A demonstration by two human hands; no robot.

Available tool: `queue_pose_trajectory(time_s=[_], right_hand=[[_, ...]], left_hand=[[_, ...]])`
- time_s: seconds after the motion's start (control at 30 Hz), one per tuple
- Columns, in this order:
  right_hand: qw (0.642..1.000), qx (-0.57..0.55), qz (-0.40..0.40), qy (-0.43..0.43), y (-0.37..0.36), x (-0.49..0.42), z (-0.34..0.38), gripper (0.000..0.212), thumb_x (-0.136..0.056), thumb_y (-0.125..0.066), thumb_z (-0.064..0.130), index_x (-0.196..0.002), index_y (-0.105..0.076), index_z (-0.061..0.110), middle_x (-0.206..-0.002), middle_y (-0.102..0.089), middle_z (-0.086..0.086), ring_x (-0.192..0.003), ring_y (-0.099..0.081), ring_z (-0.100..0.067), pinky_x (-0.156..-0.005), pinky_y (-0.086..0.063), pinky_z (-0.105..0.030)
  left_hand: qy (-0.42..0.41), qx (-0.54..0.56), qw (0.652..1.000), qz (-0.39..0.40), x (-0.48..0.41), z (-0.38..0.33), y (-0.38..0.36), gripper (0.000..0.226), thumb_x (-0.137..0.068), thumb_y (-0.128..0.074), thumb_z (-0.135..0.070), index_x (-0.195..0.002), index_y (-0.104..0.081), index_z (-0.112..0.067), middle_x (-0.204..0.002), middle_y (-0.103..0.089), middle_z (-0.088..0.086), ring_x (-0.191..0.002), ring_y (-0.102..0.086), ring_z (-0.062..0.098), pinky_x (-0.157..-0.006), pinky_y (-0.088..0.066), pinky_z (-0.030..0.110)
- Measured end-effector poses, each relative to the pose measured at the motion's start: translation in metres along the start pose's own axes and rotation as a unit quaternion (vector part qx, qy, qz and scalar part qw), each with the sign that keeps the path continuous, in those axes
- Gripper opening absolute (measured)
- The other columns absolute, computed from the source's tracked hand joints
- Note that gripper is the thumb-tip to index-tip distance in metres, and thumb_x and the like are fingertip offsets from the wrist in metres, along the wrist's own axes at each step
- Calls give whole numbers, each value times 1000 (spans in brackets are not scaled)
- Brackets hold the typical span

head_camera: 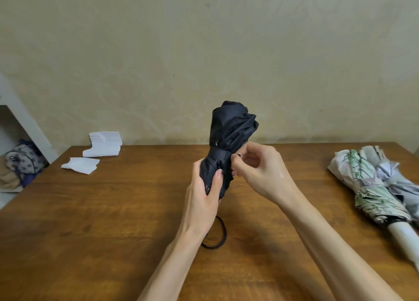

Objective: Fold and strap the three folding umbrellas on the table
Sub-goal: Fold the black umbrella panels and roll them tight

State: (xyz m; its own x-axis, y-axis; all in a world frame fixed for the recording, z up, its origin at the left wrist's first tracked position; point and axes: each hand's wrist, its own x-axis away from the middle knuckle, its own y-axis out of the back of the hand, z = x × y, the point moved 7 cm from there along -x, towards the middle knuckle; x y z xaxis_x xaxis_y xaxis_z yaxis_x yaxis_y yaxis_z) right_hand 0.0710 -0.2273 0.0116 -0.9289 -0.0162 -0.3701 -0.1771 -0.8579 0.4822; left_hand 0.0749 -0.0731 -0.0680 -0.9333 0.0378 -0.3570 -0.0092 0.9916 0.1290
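Note:
A black folding umbrella point(231, 128) stands upright above the middle of the wooden table point(113, 221), its canopy bunched and twisted. A black strap point(218, 153) runs around its waist. My left hand point(205, 187) grips the lower canopy below the strap. My right hand point(256, 166) pinches the strap's end at the umbrella's right side. A black wrist loop point(221, 235) hangs below my left hand onto the table. At the far right lie a green-and-white patterned umbrella point(367, 187) and a grey umbrella point(399, 182), both rolled up, side by side.
Stacks of white folded paper point(103, 145) and one loose white piece point(82, 164) lie at the table's back left. A patterned bag point(23, 160) sits on the floor beyond the left edge, under a white shelf point(20, 110). A beige wall rises behind.

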Motion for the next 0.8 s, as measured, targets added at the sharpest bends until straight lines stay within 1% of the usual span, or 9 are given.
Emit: queue_pose_trajectory(time_s=[0.07, 0.17, 0.3, 0.4, 0.43, 0.53, 0.6, 0.67, 0.8], right_hand=[[1000, 2, -16, -20, 2, 1, 1, 20, -91, -68, 18, -73, -65, 10, -68, -75, 0, -72, -74, -16, -81, -62, -47], [998, -8, -27, -51, 3, 1, -1, 19, -85, -69, 17, -69, -63, 9, -65, -74, 0, -72, -75, -18, -81, -63, -47], [996, -45, -24, -71, 2, 1, -7, 17, -88, -70, 13, -74, -66, 5, -70, -76, -5, -68, -76, -12, -82, -65, -40], [993, -80, -3, -83, -1, -1, -8, 15, -95, -67, 12, -83, -72, 4, -77, -79, -7, -74, -78, -16, -84, -66, -34], [991, -95, 8, -89, -2, -2, -9, 17, -98, -65, 13, -86, -74, 4, -80, -79, -8, -77, -79, -18, -85, -66, -34], [984, -143, 43, -95, -7, -3, -9, 25, -104, -56, 12, -91, -76, 4, -82, -76, -10, -80, -75, -19, -87, -64, -35], [984, -143, 50, -90, -9, -3, -10, 20, -104, -60, 10, -93, -76, 4, -81, -75, -8, -78, -74, -16, -85, -63, -30], [986, -136, 46, -86, -8, -1, -10, 16, -103, -67, 14, -94, -76, 5, -83, -78, -9, -76, -74, -13, -83, -61, -23], [986, -148, 28, -73, -8, 1, -10, 25, -100, -75, 28, -92, -76, 4, -83, -78, -14, -73, -72, -10, -79, -58, -16]], left_hand=[[-17, -23, 1000, -6, 0, -2, 0, 45, -101, -49, -54, -138, -47, -28, -90, -70, -19, -67, -65, 2, -58, -48, 24], [-30, -41, 999, -9, 1, -3, -1, 45, -101, -48, -54, -139, -46, -29, -104, -72, -17, -85, -72, 7, -67, -59, 35], [-47, -58, 997, -17, 2, -7, 0, 44, -101, -46, -58, -138, -44, -33, -99, -71, -17, -78, -69, 6, -66, -52, 28], [-53, -64, 996, -28, 1, -7, 2, 44, -102, -46, -58, -139, -43, -34, -104, -70, -19, -84, -71, 9, -68, -58, 36], [-55, -64, 996, -32, 1, -6, 3, 45, -102, -46, -59, -138, -43, -34, -103, -70, -18, -82, -71, 10, -67, -58, 37], [-52, -58, 996, -42, 0, -5, 6, 47, -101, -47, -60, -137, -45, -30, -96, -69, -17, -75, -68, 9, -64, -53, 31], [-50, -58, 996, -44, 0, -5, 7, 47, -101, -47, -59, -137, -45, -30, -97, -69, -18, -76, -69, 8, -64, -53, 30], [-48, -57, 996, -44, 1, -4, 7, 46, -101, -47, -59, -137, -45, -32, -101, -69, -18, -79, -70, 9, -65, -55, 32], [-45, -52, 997, -43, 1, -5, 7, 44, -102, -49, -56, -139, -45, -32, -106, -70, -17, -85, -72, 12, -67, -59, 37]])
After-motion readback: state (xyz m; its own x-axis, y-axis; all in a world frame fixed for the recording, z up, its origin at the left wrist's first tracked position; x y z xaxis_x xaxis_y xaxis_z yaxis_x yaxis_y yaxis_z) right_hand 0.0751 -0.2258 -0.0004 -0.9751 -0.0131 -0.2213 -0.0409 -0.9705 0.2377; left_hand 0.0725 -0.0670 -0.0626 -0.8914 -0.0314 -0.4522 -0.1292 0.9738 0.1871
